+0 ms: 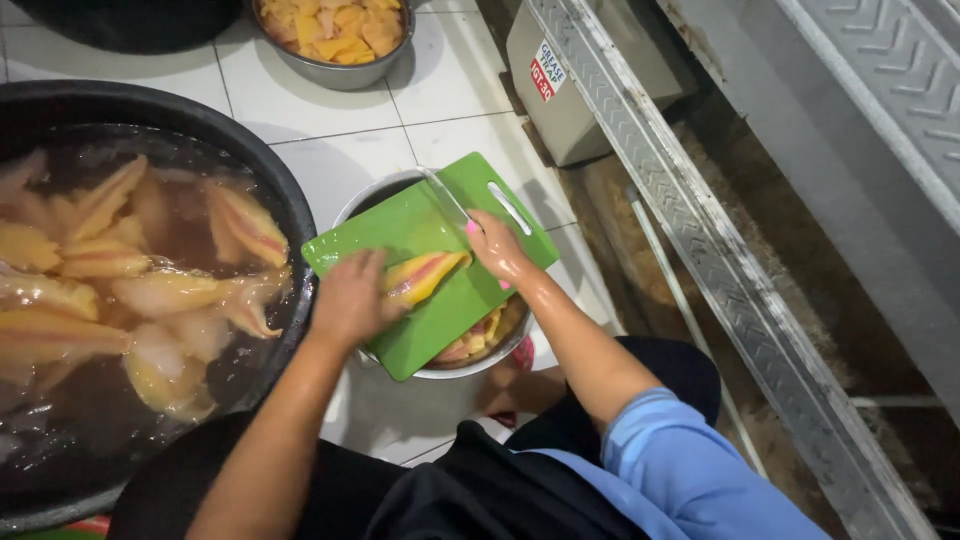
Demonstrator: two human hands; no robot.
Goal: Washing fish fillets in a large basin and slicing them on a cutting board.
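One view only, from the head camera, looking down. We note a green cutting board (400,225) laid across the rim of a metal bowl (500,352), covering most of the bowl's opening. On the board lies a fish fillet (425,275), yellow with a pink streak, set at a slant.

Left hand (350,298): pressed flat on the near end of the fillet, fingers curled over it, pinning it to the board. Right hand (495,250): closed round the handle of a knife (447,200); the blade runs up and away over the board's far half. We judge that the blade's edge lies beside the fillet's far end, but the hand hides the contact point, so we cannot tell whether it touches.

Under the board's near right corner, more pale fillet pieces (475,342) show inside the bowl.

Surroundings: to the left, just beside the bowl, a large black tub (290,200) holds murky water with many whole fillets (170,290) lying in it. At the top edge stands a second metal bowl (335,72) filled with yellow cut pieces. All stand on a white tiled floor (300,110). To the right, a beige box (560,100) sits by a ribbed metal ledge (700,260). Our blue sleeve (680,450) and a dark apron (480,490) fill the bottom of the frame.
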